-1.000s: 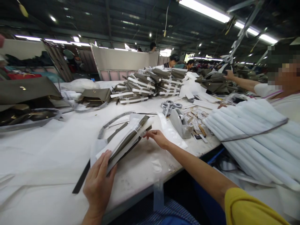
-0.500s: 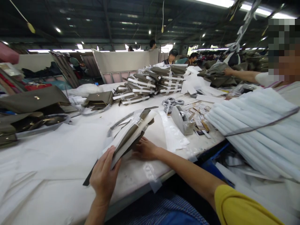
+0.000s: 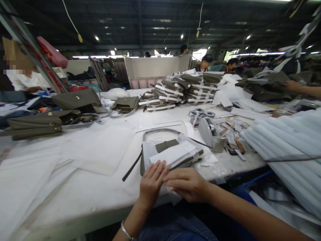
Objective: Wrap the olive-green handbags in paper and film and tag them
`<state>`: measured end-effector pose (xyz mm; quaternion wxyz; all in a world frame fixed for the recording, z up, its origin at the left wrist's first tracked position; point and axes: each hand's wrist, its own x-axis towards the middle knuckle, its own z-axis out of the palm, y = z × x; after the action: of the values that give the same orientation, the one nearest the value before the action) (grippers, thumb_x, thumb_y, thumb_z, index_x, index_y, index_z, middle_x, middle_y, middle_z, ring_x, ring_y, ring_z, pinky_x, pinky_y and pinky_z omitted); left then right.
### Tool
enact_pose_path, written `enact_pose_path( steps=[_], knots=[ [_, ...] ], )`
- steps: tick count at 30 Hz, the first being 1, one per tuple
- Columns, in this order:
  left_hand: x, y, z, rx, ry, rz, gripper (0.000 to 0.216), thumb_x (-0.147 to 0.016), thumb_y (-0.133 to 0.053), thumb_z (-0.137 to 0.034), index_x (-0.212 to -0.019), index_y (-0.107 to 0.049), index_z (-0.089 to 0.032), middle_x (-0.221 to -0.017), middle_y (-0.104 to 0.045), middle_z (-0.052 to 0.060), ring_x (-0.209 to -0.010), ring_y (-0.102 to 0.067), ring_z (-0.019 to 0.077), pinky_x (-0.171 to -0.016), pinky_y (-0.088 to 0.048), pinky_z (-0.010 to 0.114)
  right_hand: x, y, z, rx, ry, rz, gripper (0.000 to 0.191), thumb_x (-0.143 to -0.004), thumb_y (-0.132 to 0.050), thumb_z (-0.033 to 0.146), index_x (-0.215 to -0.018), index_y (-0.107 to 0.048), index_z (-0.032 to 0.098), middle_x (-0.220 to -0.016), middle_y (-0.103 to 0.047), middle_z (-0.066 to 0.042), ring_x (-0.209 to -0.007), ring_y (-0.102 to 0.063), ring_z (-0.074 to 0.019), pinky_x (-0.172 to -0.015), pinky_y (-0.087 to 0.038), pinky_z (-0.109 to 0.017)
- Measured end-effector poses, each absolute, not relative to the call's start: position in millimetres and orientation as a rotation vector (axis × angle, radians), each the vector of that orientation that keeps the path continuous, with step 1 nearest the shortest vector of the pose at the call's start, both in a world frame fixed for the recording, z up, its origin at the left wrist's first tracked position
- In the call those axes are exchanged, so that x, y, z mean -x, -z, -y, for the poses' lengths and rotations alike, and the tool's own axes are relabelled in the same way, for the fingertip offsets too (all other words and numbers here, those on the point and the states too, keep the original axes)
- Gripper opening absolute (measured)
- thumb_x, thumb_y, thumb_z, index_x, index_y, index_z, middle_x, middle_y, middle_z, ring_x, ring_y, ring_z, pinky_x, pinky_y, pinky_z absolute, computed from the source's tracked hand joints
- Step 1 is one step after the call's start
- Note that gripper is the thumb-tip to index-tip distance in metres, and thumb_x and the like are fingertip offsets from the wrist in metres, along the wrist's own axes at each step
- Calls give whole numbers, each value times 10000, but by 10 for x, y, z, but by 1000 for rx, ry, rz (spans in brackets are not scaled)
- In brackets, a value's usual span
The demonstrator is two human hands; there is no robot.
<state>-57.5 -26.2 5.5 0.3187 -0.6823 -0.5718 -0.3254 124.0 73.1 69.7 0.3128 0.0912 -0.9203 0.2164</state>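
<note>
A folded olive bag wrapped in white paper and clear tape, a flat bundle (image 3: pixel 175 154), lies on the table in front of me. My left hand (image 3: pixel 152 182) rests on its near left edge, fingers stretched flat over the white paper, thumb hidden. Close beside it, my right hand (image 3: pixel 189 185) has its fingers pressed together at the near edge. What they pinch, if anything, is hidden. A dark strap (image 3: pixel 131 167) sticks out on the left of the bundle. Beyond it to the right stands a grey tape dispenser (image 3: pixel 207 132).
Several wrapped bundles (image 3: pixel 170 90) are stacked at the back. Olive bags (image 3: pixel 75 99) sit at the left behind white paper sheets (image 3: pixel 100 147). Tape rolls (image 3: pixel 199 113), scraps (image 3: pixel 233 129) and a strapped foam stack (image 3: pixel 288 137) are on the right. A co-worker's arm (image 3: pixel 303 88) reaches in there.
The bundle has gone from tilted up in my left hand to lying flat. My right hand has come from behind it to the near edge beside my left. The view has swung left.
</note>
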Motion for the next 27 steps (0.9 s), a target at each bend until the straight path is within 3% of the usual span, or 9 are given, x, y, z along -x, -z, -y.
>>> enact_pose_path(
  steps=[5,10,13,16,19,22,27],
  knots=[
    [378,47,322,1737,829,1547,373,-966,-487,-116,-1307,-602,-215,-1314,-639,49,-1218,-597,218,-1019,-500,361,-798,-850,-1355,284,-520,2444,234,-962,-550,181,-1152,-680,221,-1166,-695,-69,-1116,-636,-201,-1011,-499,-352],
    [305,55,362,1707,827,1553,368,-975,-466,-126,-1298,-616,-223,-1308,-642,45,-1198,-612,210,-1016,-514,344,1,-753,-1944,548,-373,2775,632,-763,-734,46,-1360,-548,140,-1396,-538,-162,-1259,-538,-271,-1073,-435,-393],
    [294,78,358,1689,853,1565,367,-971,-476,-125,-1292,-620,-229,-1300,-647,39,-1194,-616,212,-1003,-528,347,356,-676,-2104,503,-371,2912,683,-662,-820,56,-1300,-606,171,-1334,-593,-140,-1184,-590,-280,-997,-483,-364],
    [292,101,348,1673,881,1566,361,-969,-480,-127,-1281,-628,-231,-1291,-653,33,-1195,-615,212,-996,-535,344,537,-631,-2168,503,-332,2999,530,-672,-809,85,-1173,-687,206,-1219,-669,-99,-1079,-640,-268,-908,-508,-332],
    [294,118,337,1659,895,1563,359,-976,-466,-132,-1278,-632,-233,-1296,-650,23,-1191,-617,207,-999,-532,336,593,-660,-2196,522,-285,3007,240,-821,-683,141,-1040,-742,223,-1111,-717,-63,-1027,-655,-243,-842,-498,-298],
    [299,120,331,1650,901,1567,366,-983,-447,-131,-1282,-630,-238,-1305,-644,19,-1195,-613,204,-1005,-527,335,600,-778,-2208,515,-281,2983,164,-903,-626,250,-997,-761,251,-1055,-738,-30,-1003,-656,-228,-793,-476,-273],
    [300,89,345,1674,895,1592,375,-986,-436,-130,-1294,-621,-237,-1318,-635,27,-1211,-602,202,-1026,-509,333,600,-1064,-2178,480,-364,2962,93,-803,-748,320,-877,-784,275,-893,-756,16,-864,-666,-197,-671,-428,-236]
  ],
)
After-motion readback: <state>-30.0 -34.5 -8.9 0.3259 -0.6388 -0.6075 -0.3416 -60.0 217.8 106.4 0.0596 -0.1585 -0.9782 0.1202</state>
